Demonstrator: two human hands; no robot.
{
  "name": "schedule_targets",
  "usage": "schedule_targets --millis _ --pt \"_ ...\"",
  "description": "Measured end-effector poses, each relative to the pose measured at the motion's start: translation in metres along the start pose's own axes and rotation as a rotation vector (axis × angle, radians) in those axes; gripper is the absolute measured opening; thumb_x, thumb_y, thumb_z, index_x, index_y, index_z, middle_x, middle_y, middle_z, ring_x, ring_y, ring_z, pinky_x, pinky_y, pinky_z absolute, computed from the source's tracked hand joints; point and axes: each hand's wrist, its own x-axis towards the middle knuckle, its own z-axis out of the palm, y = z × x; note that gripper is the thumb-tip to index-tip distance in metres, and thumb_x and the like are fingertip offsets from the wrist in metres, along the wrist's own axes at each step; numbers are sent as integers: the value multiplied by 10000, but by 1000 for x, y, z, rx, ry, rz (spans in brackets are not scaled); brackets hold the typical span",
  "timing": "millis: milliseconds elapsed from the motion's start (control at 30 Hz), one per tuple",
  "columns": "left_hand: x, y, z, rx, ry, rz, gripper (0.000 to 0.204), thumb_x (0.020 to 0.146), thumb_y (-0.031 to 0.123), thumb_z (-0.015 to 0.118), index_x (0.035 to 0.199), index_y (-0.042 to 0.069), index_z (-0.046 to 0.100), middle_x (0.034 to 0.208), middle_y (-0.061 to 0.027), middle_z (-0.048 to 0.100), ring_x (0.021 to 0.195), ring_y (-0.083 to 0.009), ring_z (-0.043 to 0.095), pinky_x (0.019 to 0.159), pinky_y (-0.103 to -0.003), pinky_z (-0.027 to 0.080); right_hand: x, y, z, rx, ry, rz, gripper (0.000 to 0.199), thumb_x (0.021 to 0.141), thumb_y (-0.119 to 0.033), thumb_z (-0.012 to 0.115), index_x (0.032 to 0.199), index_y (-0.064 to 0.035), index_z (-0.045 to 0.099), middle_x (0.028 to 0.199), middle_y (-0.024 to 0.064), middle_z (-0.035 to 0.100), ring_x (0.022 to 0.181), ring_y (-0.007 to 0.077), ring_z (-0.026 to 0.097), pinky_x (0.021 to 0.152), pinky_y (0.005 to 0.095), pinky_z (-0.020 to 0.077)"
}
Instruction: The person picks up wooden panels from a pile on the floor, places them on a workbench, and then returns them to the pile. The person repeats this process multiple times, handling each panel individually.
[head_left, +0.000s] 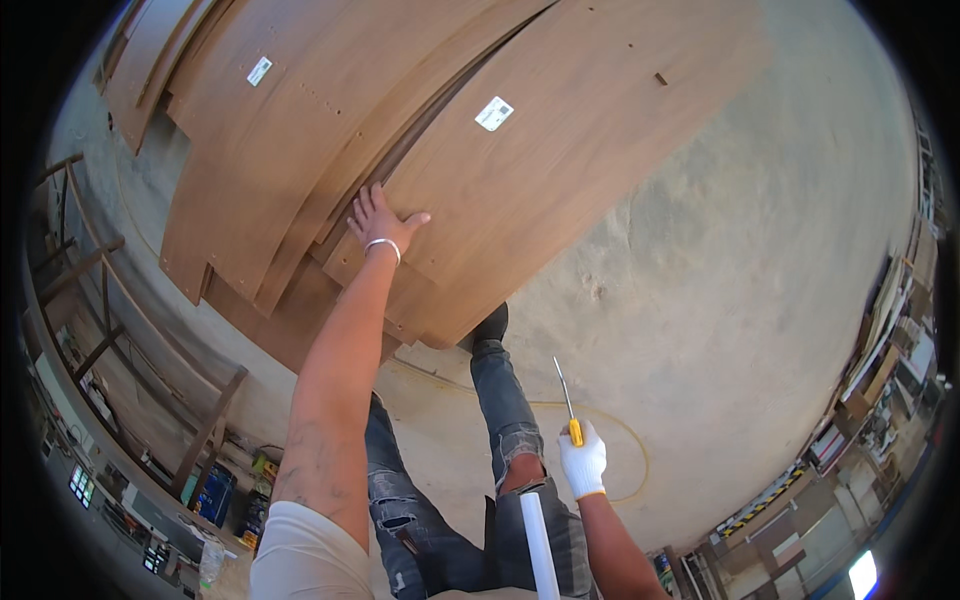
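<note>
Head view, looking down past my knees. Concrete floor (740, 260), dusty, takes up most of the right side. Stack of brown wood-veneer panels (300, 130) leans across the upper left, several sheets fanned against one another, lower edges resting on the floor. The front panel (560, 140) is the widest, with a small white label (494, 113) near its top; a second label (259, 71) sits on a sheet further back.

Handling, my judgement: large flat sheets, stiff, probably heavy and awkward for one person; the smooth veneer faces look slippery, and the corners and thin edges look liable to chip. Best hold looks to be on a long edge, not the face, with the bottom edge kept on the floor as a pivot.

My left hand (381, 228), bare, with a pale band at the wrist, lies flat on the panels where the front sheet overlaps the one behind; fingers spread, gripping nothing. My right hand (582, 462), in a white glove, is closed around the yellow handle of a screwdriver (567, 402), shaft pointing up and away, well apart from the panels. A white tube (538, 545) shows at the lower edge.
</note>
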Motion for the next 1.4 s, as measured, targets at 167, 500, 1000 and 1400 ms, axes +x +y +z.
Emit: schedule_targets --millis 167,500,1000,1400 --pt "-39 -57 32 47 113 -23 1179 666 554 814 1541 119 154 1624 -151 102 1496 -332 96 1193 -546 129 6 -39 3 -84 -35 -63 290 776 -299 700 987 -107 646 839 183 689 817 397 666 741 478 524" --pt "-143 -169 73 -99 -164 -451 1014 639 444 880 1424 74 355 1452 -234 417 1336 -417 387 1093 -500 355 2 -67 -18 -283 -166 -199 293 792 -309 690 1034 -147 665 893 154 708 857 351 683 767 454 527" --pt "-159 -182 -42 -863 -647 -134 531 937 414 630 1222 -33 609 1133 -84 668 977 -159 620 877 -310 493 -67 -30 -20 -189 -101 -201 324 736 -297 748 1003 -137 657 875 159 702 844 363 679 751 462 534" --pt "-189 23 -279 -1217 -1041 -117 454 929 265 591 1247 -56 548 1160 -174 657 1076 -275 649 926 -415 530 -123 14 -58 -6 53 -55 328 775 -376 704 963 -112 657 880 173 708 859 371 681 770 467 528"
